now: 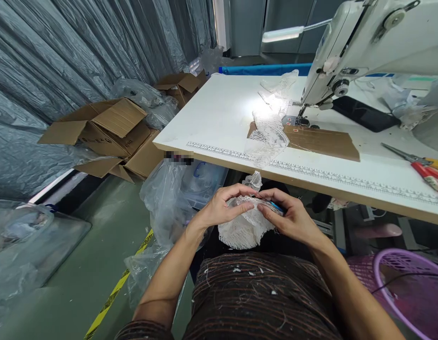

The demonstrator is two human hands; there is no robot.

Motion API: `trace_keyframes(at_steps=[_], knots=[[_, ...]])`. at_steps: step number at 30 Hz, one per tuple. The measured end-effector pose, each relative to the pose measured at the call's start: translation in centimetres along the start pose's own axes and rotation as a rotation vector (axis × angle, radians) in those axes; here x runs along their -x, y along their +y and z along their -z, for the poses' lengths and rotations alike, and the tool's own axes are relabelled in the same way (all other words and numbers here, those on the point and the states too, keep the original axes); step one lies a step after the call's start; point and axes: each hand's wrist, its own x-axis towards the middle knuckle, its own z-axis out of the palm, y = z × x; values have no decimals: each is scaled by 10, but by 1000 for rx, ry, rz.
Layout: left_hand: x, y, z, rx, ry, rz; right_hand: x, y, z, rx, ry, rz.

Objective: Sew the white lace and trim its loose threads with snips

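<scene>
We see both hands meeting over the lap, below the front edge of the table. The left hand is curled around a bundle of white lace, its fingers arched over the top and the thumb pressing the near side. The right hand pinches the same lace from the other side, and a small blue tool shows between its thumb and fingers; we cannot tell what kind of tool it is. A short tail of the lace rises above the two grips toward the table edge, and the rest hangs below them against the dark lap.

Beyond the grips, up on the table, a second strip of lace lies over the ruled edge, partly on a sheet of cardboard. Above that stands the white sewing machine, with a dark phone just behind the cardboard. Scissors with red and yellow handles lie far to the right of the grips. To the lower right sits a purple basket. To the left of the hands we see clear plastic bags, and farther off open cardboard boxes on the floor.
</scene>
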Motion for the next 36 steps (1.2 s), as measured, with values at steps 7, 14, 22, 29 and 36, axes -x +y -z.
trace_keyframes(at_steps=[7, 14, 22, 29, 36], knots=[[-4, -4, 5, 75, 22, -2, -5, 3, 0, 9, 21, 12], [-3, -5, 5, 272, 47, 54, -8, -5, -1, 17, -35, 35], [-3, -4, 1, 390, 169, 122, -10, -7, -6, -26, -26, 12], [-3, -4, 3, 348, 222, 130, -11, -7, -7, -38, 2, -26], [-3, -5, 3, 348, 245, 143, -8, -4, -6, -59, 3, -69]])
